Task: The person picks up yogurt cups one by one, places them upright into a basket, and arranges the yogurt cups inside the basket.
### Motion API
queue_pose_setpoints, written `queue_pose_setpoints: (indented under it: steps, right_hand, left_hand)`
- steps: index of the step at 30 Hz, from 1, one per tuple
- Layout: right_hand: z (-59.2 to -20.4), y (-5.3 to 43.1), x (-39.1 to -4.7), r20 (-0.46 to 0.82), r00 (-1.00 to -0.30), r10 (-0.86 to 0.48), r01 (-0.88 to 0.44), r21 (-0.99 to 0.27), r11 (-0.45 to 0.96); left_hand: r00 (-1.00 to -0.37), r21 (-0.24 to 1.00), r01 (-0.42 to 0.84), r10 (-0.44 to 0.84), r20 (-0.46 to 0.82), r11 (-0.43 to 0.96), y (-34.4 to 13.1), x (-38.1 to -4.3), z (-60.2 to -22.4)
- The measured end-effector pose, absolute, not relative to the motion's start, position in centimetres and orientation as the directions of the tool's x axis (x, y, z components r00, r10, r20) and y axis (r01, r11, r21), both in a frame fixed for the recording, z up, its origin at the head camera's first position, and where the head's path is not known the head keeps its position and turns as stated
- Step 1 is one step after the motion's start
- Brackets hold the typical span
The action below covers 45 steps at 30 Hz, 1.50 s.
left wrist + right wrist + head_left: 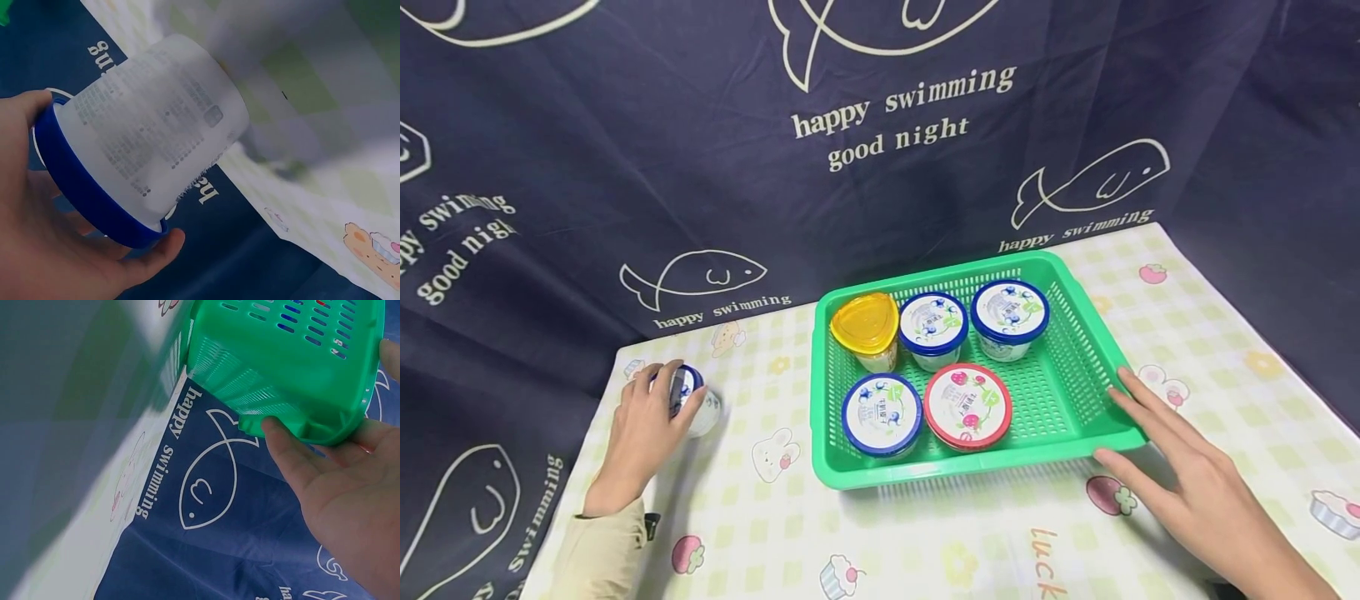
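Note:
In the head view, my left hand (651,421) grips a blue-lidded white cup (706,415) at the left of the table. The left wrist view shows thumb and fingers around the cup's blue lid (94,187); printed text covers its side. My right hand (1195,475) rests at the near right corner of a green basket (970,471), its fingers extended along the rim and its thumb spread apart. Inside the basket stand a yellow-lidded cup (867,323), several blue-lidded cups (934,323), and a red-lidded cup (967,407) at the front.
A checked tablecloth (760,517) with printed strawberries, cupcakes and rabbits covers the table. Behind it hangs a dark blue curtain (910,208) with white fish and lettering. The cups occupy the left and middle of the basket.

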State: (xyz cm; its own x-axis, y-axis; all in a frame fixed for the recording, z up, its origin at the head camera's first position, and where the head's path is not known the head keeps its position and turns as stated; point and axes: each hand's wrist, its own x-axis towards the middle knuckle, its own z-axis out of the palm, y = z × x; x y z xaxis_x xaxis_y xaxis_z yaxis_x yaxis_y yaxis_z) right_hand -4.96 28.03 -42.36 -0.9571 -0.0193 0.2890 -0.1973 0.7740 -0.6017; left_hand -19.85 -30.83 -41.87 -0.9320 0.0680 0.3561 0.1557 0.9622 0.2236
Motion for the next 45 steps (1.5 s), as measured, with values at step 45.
queue_pose_setpoints:
  steps: [45]
  right_hand:
    - [-42.3, 27.9, -4.9, 0.294, -0.956, -0.013, -0.195, -0.602, 0.774]
  left_hand:
    - [-0.648, 0.012, 0.544, 0.411, 0.641, 0.839, -18.5, -17.9, -34.1]
